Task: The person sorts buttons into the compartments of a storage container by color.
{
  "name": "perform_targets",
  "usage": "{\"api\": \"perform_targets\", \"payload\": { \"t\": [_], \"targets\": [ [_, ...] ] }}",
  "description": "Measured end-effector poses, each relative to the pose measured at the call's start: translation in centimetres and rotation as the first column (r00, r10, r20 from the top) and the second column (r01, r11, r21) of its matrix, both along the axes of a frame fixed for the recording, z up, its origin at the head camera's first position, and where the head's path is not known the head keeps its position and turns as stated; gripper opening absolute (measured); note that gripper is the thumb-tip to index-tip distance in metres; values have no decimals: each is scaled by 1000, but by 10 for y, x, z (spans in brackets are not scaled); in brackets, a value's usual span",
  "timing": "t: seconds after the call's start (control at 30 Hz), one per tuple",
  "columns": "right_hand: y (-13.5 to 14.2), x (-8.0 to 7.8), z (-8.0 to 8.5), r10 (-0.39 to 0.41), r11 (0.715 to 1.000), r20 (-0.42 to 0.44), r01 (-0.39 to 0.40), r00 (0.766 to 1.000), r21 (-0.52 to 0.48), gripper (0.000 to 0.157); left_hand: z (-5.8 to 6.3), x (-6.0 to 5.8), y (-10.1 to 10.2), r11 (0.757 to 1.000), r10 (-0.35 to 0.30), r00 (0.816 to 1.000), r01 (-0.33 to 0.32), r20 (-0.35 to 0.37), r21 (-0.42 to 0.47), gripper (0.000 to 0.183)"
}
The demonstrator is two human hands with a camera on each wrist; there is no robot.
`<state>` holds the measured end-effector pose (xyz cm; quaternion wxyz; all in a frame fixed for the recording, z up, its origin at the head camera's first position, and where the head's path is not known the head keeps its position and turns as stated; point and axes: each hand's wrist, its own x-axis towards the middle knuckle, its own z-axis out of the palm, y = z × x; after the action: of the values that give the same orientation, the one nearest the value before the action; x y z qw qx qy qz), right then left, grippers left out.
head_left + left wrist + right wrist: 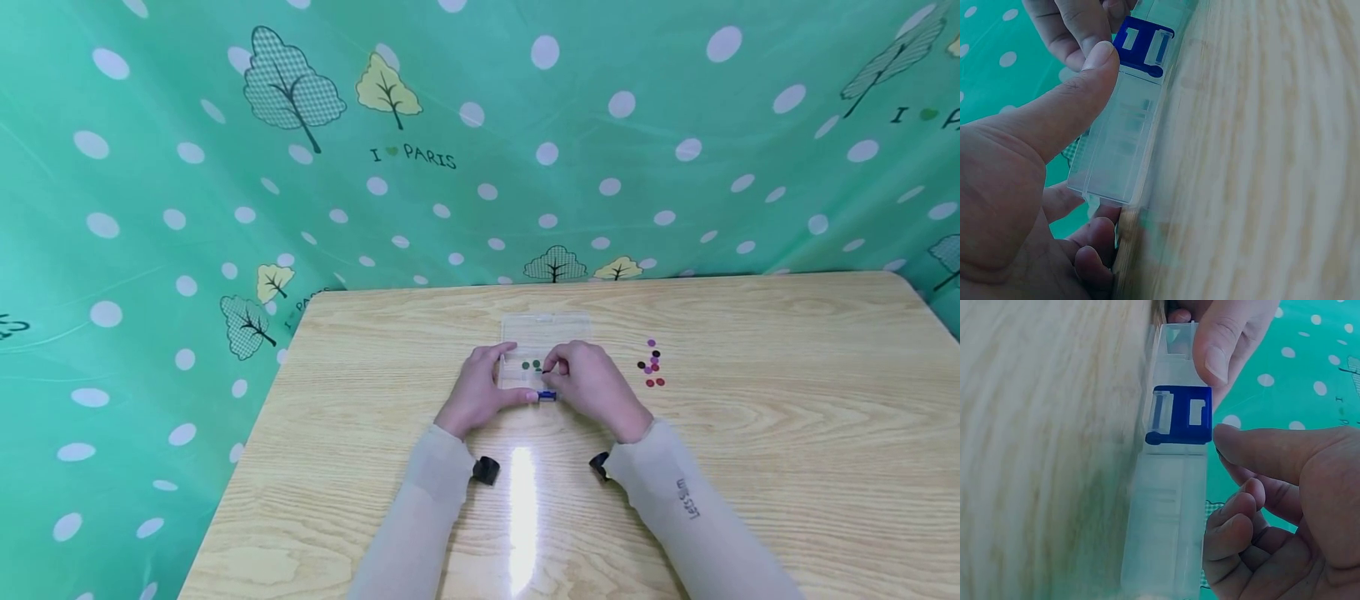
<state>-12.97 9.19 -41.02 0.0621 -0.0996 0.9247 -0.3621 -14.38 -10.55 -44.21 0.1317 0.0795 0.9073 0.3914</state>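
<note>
A clear plastic box (1110,150) with a blue latch (1182,415) on its front wall lies on the table, its see-through lid (547,325) folded back. My left hand (483,387) steadies the box, thumb along the front edge beside the latch and fingers around the left side. Inside the box are several small green discs (526,365). Over the box's right part, my right hand (588,379) pinches a small black disc (546,372) between thumb and forefinger. In the right wrist view only a dark sliver of that disc shows, and the other fingers curl beneath.
Right of the box, a loose group of small discs lies on the wooden table (787,400): red (660,382), black (656,354) and purple (651,342). A green dotted curtain (480,158) hangs behind the table and along its left side.
</note>
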Motion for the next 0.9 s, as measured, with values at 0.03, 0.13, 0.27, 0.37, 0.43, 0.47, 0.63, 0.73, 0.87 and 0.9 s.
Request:
{"api": "perform_targets", "payload": {
  "t": [0.03, 0.13, 0.27, 0.37, 0.43, 0.47, 0.63, 0.73, 0.87, 0.9],
  "targets": [
    [0, 0, 0, 0, 1000, -1, 0, 1000, 3, 5, 0, 0, 0, 1000, -1, 1000, 1, 0, -1, 92],
    [-2, 0, 0, 4, 1000, -7, -4, 1000, 14, 5, 0, 0, 0, 1000, -1, 1000, 1, 2, -3, 92],
    [-3, 0, -1, 8, 1000, -9, -8, 1000, 24, 4, 1, 0, 0, 1000, -1, 1000, 1, 4, 2, 92],
    [-4, -1, -1, 9, 1000, -7, -9, 1000, 26, 3, 1, 0, 0, 1000, 0, 1000, 0, 6, 6, 91],
    [-4, -1, -1, 8, 1000, -5, -8, 1000, 29, 4, 1, 0, 0, 1000, -1, 1000, 1, 7, 9, 91],
    [-4, -1, -1, 8, 1000, -3, -7, 1000, 29, 4, 1, 0, 0, 1000, -2, 1000, 2, 7, 9, 91],
    [-4, -1, -2, 4, 1000, -2, -4, 1000, 30, 6, 1, 0, 0, 1000, -3, 1000, 2, 11, 11, 91],
    [-4, -2, -3, 7, 1000, -13, -7, 1000, 29, 5, 0, 0, 0, 1000, -2, 1000, 2, 8, 12, 92],
    [-4, -1, -3, 9, 1000, -24, -8, 1000, 24, 5, -2, 0, -1, 1000, -2, 1000, 2, -4, 11, 93],
    [-4, -1, -3, 10, 1000, -26, -9, 1000, 24, 5, -2, 0, -1, 1000, -2, 1000, 2, -6, 11, 93]
  ]
}}
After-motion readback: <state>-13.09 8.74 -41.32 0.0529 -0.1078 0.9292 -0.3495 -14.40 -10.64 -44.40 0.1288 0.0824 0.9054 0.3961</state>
